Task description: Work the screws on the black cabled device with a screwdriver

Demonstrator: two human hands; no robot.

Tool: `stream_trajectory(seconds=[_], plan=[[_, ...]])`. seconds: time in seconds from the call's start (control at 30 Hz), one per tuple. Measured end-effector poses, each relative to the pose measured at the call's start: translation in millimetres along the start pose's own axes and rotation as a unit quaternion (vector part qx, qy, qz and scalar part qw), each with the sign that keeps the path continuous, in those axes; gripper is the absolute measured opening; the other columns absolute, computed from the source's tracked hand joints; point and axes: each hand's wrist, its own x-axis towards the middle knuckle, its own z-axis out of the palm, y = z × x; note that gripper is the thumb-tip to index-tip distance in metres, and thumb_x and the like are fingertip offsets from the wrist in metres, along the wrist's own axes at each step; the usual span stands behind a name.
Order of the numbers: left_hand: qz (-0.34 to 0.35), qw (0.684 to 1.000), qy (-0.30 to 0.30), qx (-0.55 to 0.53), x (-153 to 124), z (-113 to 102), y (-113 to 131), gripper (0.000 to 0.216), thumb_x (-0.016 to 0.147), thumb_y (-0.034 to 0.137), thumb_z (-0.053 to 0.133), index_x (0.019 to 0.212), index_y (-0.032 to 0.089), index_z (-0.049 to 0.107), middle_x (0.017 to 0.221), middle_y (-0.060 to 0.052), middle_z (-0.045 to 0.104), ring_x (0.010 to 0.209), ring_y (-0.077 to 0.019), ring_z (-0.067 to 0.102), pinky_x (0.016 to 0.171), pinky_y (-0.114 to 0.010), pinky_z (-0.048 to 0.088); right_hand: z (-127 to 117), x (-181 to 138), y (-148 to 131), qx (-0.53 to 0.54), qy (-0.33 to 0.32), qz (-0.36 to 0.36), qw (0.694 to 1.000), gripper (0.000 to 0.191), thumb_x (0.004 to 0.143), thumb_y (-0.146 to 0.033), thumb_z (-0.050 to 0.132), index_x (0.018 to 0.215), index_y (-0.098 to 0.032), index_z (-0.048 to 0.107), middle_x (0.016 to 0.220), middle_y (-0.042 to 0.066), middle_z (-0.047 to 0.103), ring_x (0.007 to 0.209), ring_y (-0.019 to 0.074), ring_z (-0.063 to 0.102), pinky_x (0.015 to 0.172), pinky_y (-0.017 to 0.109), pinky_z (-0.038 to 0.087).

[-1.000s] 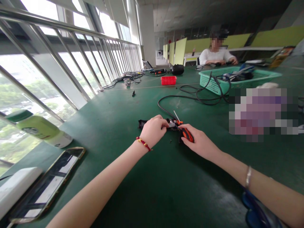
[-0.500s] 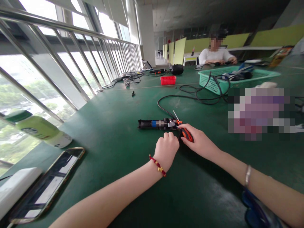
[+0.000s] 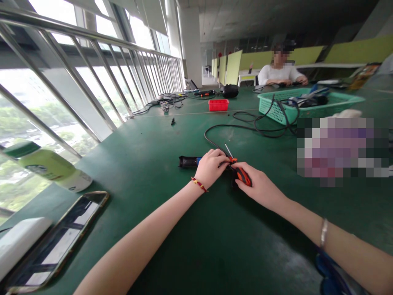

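Note:
A black cylindrical corded device [image 3: 188, 162] lies on the green table, its left end showing past my hand. My left hand [image 3: 211, 166], with a red beaded bracelet at the wrist, is closed over the device's middle and right part. That part is mostly hidden under the fingers. My right hand [image 3: 259, 180] grips a screwdriver [image 3: 243, 176] by its orange and black handle, against the device's right end. The thin metal shank points up and away to the left. My two hands nearly meet at the fingertips, and what lies between them is hard to make out.
A black cable [image 3: 221, 125] loops toward a green basket [image 3: 276, 110] of tools. Beyond stand a red bin [image 3: 218, 105] and tangled wires [image 3: 168, 101]. A phone [image 3: 58, 241] and bottle [image 3: 49, 166] sit at left by the railing. A person [image 3: 280, 73] sits across the table.
My left hand has moved forward from in front of the device to over it, and now covers its middle. My right hand stays on the screwdriver.

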Motion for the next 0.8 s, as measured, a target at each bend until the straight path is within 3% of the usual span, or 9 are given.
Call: stream_trajectory(seconds=[0.23,0.53,0.8], plan=[[0.040,0.994,-0.030,0.100,-3.8,-4.8,7.7,0.019,0.090,0.020,0.043,0.095,0.018,0.061,0.100,-0.004,0.059,0.092,-0.0163,0.052,0.079,-0.028,0.047,0.6,0.3,0.2,0.004,-0.008,0.000,1.000,0.034,0.078,-0.019,0.050,0.112,-0.022,0.050,0.112,0.006,0.061,0.101,0.0205,0.060,0.090,0.035,0.045],[0.088,0.970,-0.029,0.226,-3.3,0.1,10.9,0.019,0.092,0.017,0.037,0.091,0.016,0.056,0.092,-0.005,0.057,0.087,-0.0181,0.051,0.068,-0.028,0.046,2.1,0.4,2.0,0.001,0.001,-0.007,1.000,0.036,0.077,-0.020,0.051,0.112,-0.022,0.051,0.112,0.006,0.062,0.097,0.0212,0.061,0.088,0.037,0.046],[0.081,0.969,-0.028,0.231,-3.4,2.5,11.9,0.017,0.092,0.018,0.039,0.091,0.016,0.056,0.091,-0.006,0.055,0.089,-0.0192,0.051,0.069,-0.029,0.045,2.6,-0.1,3.0,-0.002,0.007,-0.015,1.000,0.037,0.077,-0.020,0.051,0.114,-0.023,0.052,0.113,0.006,0.062,0.097,0.0212,0.061,0.087,0.037,0.047]])
